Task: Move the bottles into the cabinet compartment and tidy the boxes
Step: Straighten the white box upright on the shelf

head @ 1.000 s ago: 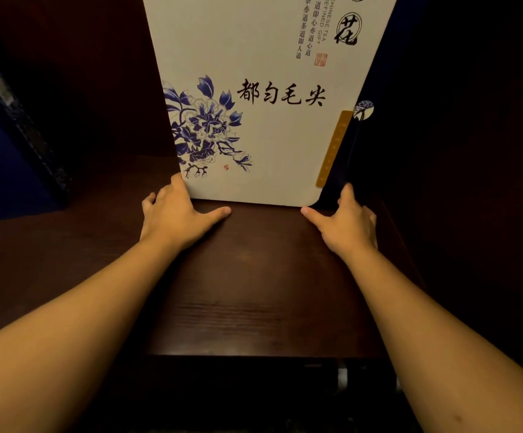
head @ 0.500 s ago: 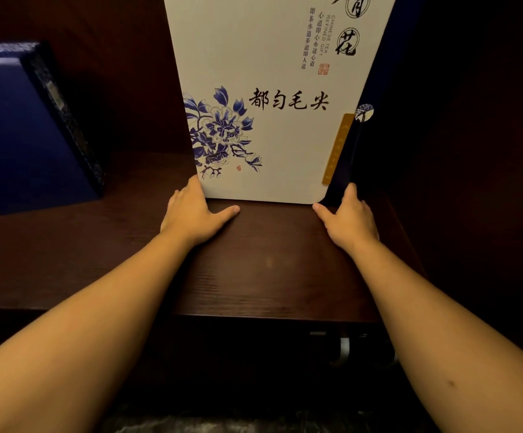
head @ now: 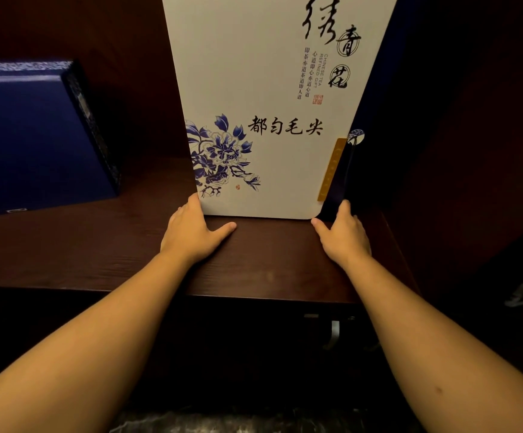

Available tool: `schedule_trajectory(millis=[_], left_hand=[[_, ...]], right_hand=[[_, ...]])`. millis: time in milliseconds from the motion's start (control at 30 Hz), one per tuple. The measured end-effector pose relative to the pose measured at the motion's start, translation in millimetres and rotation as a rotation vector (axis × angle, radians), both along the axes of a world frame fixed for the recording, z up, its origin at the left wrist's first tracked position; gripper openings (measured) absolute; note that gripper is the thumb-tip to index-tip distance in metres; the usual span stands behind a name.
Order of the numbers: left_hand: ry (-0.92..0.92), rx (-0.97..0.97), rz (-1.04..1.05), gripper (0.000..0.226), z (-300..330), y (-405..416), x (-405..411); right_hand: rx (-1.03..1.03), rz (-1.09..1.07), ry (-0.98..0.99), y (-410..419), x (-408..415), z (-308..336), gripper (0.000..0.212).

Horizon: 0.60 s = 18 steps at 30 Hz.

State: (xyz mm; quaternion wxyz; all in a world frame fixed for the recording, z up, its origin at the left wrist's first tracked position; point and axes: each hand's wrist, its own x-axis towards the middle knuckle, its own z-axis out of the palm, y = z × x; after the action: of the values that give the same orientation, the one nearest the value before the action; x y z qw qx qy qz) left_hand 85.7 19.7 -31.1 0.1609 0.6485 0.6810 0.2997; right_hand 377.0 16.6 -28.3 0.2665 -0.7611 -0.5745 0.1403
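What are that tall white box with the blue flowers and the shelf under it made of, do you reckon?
White tea gift box: probably matte, paper-covered cardboard; flat printed flowers and calligraphy, no shine, rounded corner. Shelf: dark brown wood or wood-look veneer; fine grain lines show, with a soft satin sheen.

Both hands (head: 191, 235) slid white box (head: 269, 104) right.

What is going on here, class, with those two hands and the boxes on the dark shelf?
A person is steadying a white tea gift box that stands upright on a dark wooden shelf. The left hand is at its lower left corner and the right hand at its lower right corner, thumbs along the bottom edge. A dark blue box sits further left. No bottles are in view.
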Motion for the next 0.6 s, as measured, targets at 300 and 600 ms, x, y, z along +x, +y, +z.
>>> schedule_trajectory(millis=[300,600], left_hand=[[-0.003,-0.007,-0.003,0.085,-3.5,-28.5,-6.3],[0.007,0.003,-0.026,0.083,-5.8,-58.7,-9.8]], right_hand=[[0.012,0.003,-0.002,-31.3,-1.4,-4.6,0.056],[0.000,-0.022,-0.001,-61.7,-3.1,-6.6,0.058]])
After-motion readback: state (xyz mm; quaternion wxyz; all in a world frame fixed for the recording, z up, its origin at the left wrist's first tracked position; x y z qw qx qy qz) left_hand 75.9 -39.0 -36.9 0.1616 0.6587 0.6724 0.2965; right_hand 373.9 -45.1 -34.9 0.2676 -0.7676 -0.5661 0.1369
